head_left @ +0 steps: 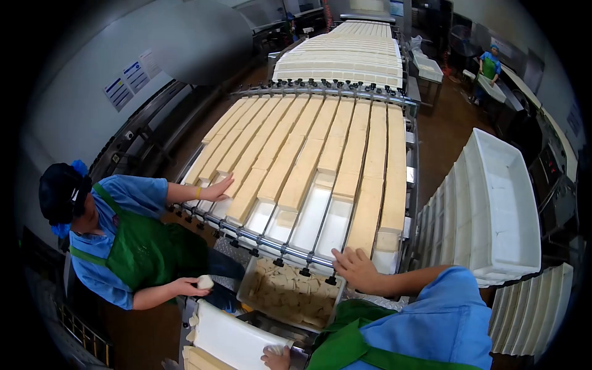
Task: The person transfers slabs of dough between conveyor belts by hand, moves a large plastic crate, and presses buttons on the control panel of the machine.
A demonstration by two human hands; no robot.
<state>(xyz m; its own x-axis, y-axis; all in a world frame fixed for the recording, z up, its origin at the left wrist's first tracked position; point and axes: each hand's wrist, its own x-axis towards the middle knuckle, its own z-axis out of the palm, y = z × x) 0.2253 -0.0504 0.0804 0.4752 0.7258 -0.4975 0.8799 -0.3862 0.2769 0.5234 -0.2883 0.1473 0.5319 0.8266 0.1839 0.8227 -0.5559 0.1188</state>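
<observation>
My right hand (357, 270) rests with fingers spread on the near end of a long pale-yellow strip (368, 216), soft-looking like dough or bean curd. Several similar strips (296, 142) lie in parallel lanes on the white conveyor (308, 222), their near ends uneven. Low in the view, my left hand (275, 357) is closed, partly cut off by the frame edge, at the right end of a white surface (237, 330). Something whitish shows at its fingers; its kind is unclear.
A co-worker (142, 240) at the left touches a strip and holds a small white piece (205, 282). Below the metal bar (271, 242) sits a bin of pale scraps (290, 293). Stacked white crates (499, 209) stand right. Another person (489, 66) works farther back.
</observation>
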